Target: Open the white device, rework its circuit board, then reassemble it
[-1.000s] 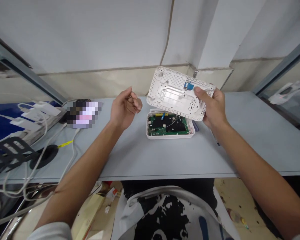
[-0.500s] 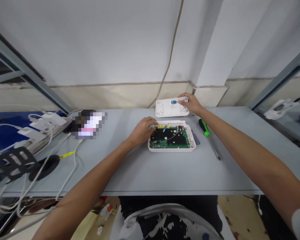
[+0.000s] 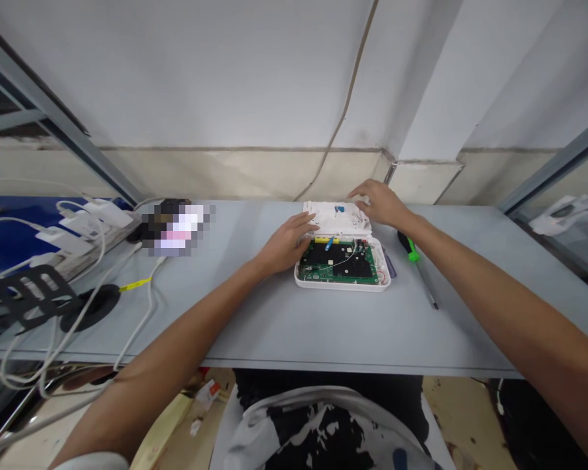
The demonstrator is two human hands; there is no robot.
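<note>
A white plastic case [image 3: 343, 286] lies on the table with a green circuit board [image 3: 318, 275] and black plates inside. A small blue connector [image 3: 329, 244] and a thin white wire sit over the board. Directly behind is the white cover [image 3: 323, 219], inner side up, with a small blue part on it. My left hand [image 3: 289, 241] rests at the left edge of case and cover, fingers stretched out over the cover's near left corner. Over the cover's far right corner is my right hand [image 3: 379, 202], fingers apart; whether it touches the cover is unclear.
Right of the case lie a green-and-black screwdriver [image 3: 419, 267] and a partly hidden dark translucent piece [image 3: 390, 264]. At left are a blurred lit device [image 3: 176, 228], a power strip with white chargers [image 3: 85, 225], cables and a black stand [image 3: 34, 300]. A wall stands behind.
The cover has come down and nearer, now right against the back of the case. My right hand has loosened its hold on it, and my left fingers have spread toward the cover.
</note>
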